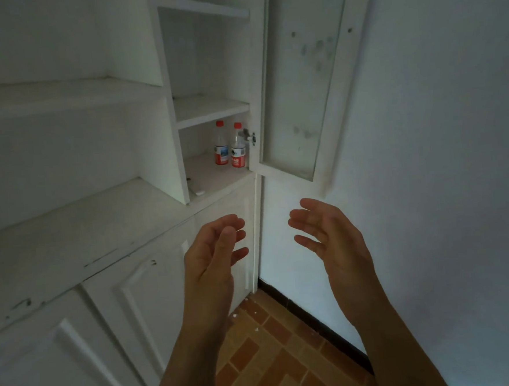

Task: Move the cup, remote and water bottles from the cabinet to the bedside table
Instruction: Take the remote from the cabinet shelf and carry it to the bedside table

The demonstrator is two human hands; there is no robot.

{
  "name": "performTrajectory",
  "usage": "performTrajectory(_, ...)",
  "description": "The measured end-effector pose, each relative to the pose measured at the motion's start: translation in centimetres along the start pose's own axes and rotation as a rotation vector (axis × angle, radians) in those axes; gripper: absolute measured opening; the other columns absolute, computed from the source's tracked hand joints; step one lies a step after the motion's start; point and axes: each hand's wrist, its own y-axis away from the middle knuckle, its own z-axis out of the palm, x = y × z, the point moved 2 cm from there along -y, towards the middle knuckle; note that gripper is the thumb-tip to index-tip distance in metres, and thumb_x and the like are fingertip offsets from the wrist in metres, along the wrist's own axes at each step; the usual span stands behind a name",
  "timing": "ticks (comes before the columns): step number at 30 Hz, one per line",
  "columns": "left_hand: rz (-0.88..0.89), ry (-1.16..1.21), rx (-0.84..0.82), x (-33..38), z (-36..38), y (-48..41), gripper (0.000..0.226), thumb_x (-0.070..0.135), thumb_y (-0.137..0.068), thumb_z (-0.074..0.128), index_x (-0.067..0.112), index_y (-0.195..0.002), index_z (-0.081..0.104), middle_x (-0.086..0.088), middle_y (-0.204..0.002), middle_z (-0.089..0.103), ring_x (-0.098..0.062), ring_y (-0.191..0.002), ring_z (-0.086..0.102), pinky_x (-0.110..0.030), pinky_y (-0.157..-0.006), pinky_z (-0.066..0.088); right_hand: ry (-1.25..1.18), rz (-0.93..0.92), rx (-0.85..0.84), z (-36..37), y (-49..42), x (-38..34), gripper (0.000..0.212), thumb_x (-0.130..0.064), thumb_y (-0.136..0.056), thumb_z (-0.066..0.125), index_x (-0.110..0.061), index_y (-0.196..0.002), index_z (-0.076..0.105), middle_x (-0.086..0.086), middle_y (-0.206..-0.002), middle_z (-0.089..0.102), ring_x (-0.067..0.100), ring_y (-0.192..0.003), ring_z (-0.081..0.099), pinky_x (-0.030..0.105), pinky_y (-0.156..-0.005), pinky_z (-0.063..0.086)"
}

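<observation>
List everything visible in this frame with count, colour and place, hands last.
water bottles: 2, clear with red caps and labels, upright side by side on the lowest open shelf
flat object: 1, white, front left of the same shelf; too dim to identify
cabinet: 1, white, left and centre
cabinet door: 1, white frame with pale pane, swung open right of the shelves
hinge: 1, metal, on the door edge beside the bottles
wall: 1, white, right
skirting: 1, black, foot of the wall
floor tiles: many, orange-brown, bottom centre
left hand: 1, empty, fingers relaxed, below the shelf
right hand: 1, empty, fingers spread, beside the left
</observation>
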Motion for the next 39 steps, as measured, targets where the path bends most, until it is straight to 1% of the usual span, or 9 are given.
performTrajectory(2, -0.008, -0.017, 0.006, -1.0, 1.1, -2.5, 0.026, 0.031, -0.104, 0.043, 0.025, -0.114, 0.066, 0.011, -0.114, 0.072, -0.010, -0.107, 0.070, -0.029, -0.090, 0.059, -0.024, -0.001, -0.001, -0.4, -2.8, 1.1, 0.045, -0.040, -0.092, 0.037, -0.020, -0.126, 0.057, -0.001, -0.125, 0.069, 0.012, -0.114, 0.069, 0.019, -0.089, 0.057)
performTrajectory(9, 0.024, -0.073, 0.036, -2.2, 7.2, -12.8, 0.027, 0.026, -0.104, 0.043, 0.019, -0.116, 0.066, 0.005, -0.115, 0.071, -0.012, -0.108, 0.068, -0.030, -0.091, 0.058, -0.090, -0.014, -0.028, -3.0, -15.3, 3.8, 0.040, -0.042, -0.091, 0.037, -0.026, -0.121, 0.059, -0.006, -0.120, 0.071, 0.014, -0.115, 0.069, 0.020, -0.092, 0.057)
performTrajectory(15, 0.010, -0.103, 0.166, -4.5, 9.6, -19.7, 0.024, 0.023, -0.105, 0.043, 0.017, -0.118, 0.063, 0.006, -0.115, 0.068, -0.010, -0.104, 0.068, -0.019, -0.077, 0.058, -0.117, 0.014, -0.127, -2.5, -23.6, 6.9, 0.028, -0.036, -0.101, 0.040, -0.027, -0.120, 0.059, -0.005, -0.117, 0.071, 0.010, -0.110, 0.070, 0.021, -0.088, 0.057)
performTrajectory(23, -0.037, -0.159, 0.251, -8.9, 10.7, -29.1, 0.027, 0.027, -0.104, 0.044, 0.018, -0.125, 0.059, 0.006, -0.122, 0.064, -0.010, -0.108, 0.065, -0.030, -0.092, 0.057, -0.093, 0.061, -0.212, 0.8, -32.8, 12.4, 0.038, -0.043, -0.097, 0.039, -0.024, -0.125, 0.056, -0.005, -0.121, 0.069, 0.007, -0.111, 0.069, 0.017, -0.089, 0.056)
performTrajectory(25, -0.038, -0.154, 0.262, -10.1, 10.5, -31.5, 0.028, 0.027, -0.105, 0.044, 0.018, -0.127, 0.059, 0.004, -0.124, 0.064, -0.011, -0.110, 0.064, -0.031, -0.094, 0.056, -0.093, 0.081, -0.215, 1.7, -34.9, 13.6, 0.036, -0.039, -0.104, 0.041, -0.018, -0.129, 0.056, 0.000, -0.120, 0.070, 0.009, -0.111, 0.069, 0.019, -0.090, 0.057)
performTrajectory(29, -0.036, -0.083, 0.309, -12.2, 9.5, -36.7, 0.027, 0.027, -0.105, 0.044, 0.019, -0.123, 0.063, 0.006, -0.117, 0.066, -0.009, -0.110, 0.064, -0.022, -0.087, 0.052, -0.046, 0.092, -0.233, 4.4, -39.5, 15.4, 0.052, -0.041, -0.097, 0.035, -0.011, -0.134, 0.056, 0.007, -0.125, 0.070, 0.017, -0.113, 0.070, 0.032, -0.100, 0.056)
performTrajectory(33, -0.051, -0.031, 0.372, -13.4, 8.1, -40.9, 0.029, 0.029, -0.104, 0.045, 0.020, -0.124, 0.064, 0.010, -0.116, 0.068, -0.006, -0.108, 0.063, -0.019, -0.085, 0.049, -0.009, 0.128, -0.257, 7.3, -43.3, 17.8, 0.044, -0.038, -0.107, 0.037, -0.011, -0.136, 0.056, 0.007, -0.125, 0.071, 0.017, -0.114, 0.070, 0.035, -0.101, 0.056)
performTrajectory(37, -0.051, -0.058, 0.391, -14.1, 7.0, -44.1, 0.026, 0.025, -0.104, 0.045, 0.022, -0.122, 0.065, 0.007, -0.116, 0.068, -0.006, -0.109, 0.063, -0.022, -0.088, 0.050, -0.025, 0.166, -0.284, 10.0, -45.8, 20.4, 0.040, -0.030, -0.108, 0.034, -0.012, -0.136, 0.056, 0.006, -0.125, 0.071, 0.016, -0.114, 0.069, 0.042, -0.103, 0.054)
performTrajectory(39, -0.067, -0.072, 0.417, -14.5, 6.3, -45.1, 0.027, 0.022, -0.104, 0.045, 0.020, -0.122, 0.064, 0.005, -0.119, 0.068, -0.008, -0.111, 0.064, -0.027, -0.095, 0.051, -0.035, 0.185, -0.317, 11.1, -46.8, 21.6, 0.040, -0.036, -0.107, 0.037, -0.014, -0.134, 0.057, 0.004, -0.123, 0.071, 0.015, -0.113, 0.069, 0.040, -0.103, 0.055)
